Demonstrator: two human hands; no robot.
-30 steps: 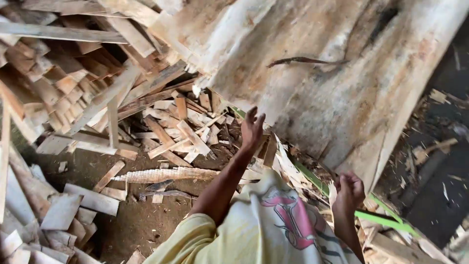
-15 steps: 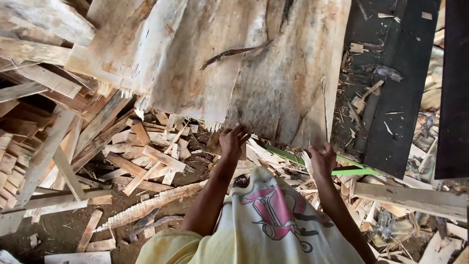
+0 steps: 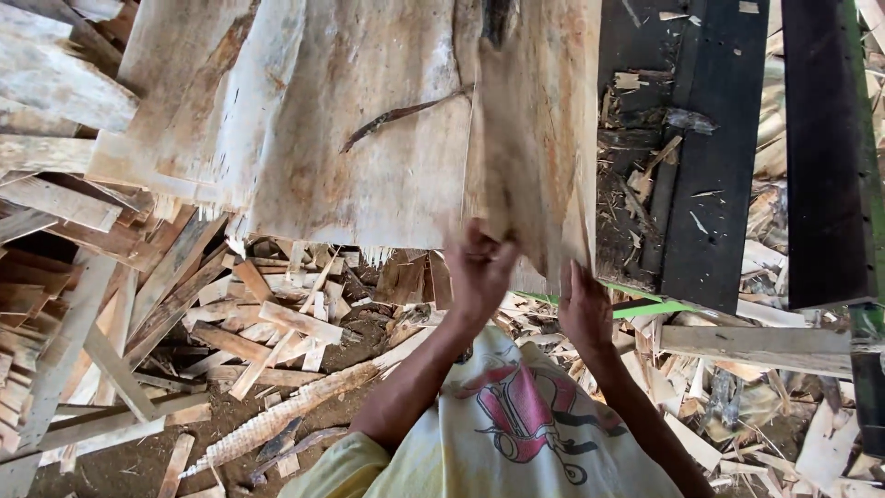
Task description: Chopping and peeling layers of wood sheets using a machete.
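The left hand (image 3: 479,269) is closed on the bottom edge of a thin wooden sheet (image 3: 530,148), fingers curled over the ragged rim. The right hand (image 3: 584,309) sits just beside it, a little lower, its palm and fingers pressed against the same edge; whether it fully grips the sheet cannot be told. The sheet hangs upright in front of the person, pale and streaked with brown. Behind the sheet and to its left lies a broader stack of similar sheets (image 3: 323,129), with a dark curved sliver (image 3: 396,115) lying on its face. To the right of the sheet stand dark beams (image 3: 714,157), with wood chips scattered on them. Below the sheet, past the hands, a green strip (image 3: 645,306) runs across the ground. Left of the sheet and lower, a heap of broken slats (image 3: 184,323) covers the dirt floor (image 3: 120,466). The person wears a yellow shirt (image 3: 516,433) with a red print.
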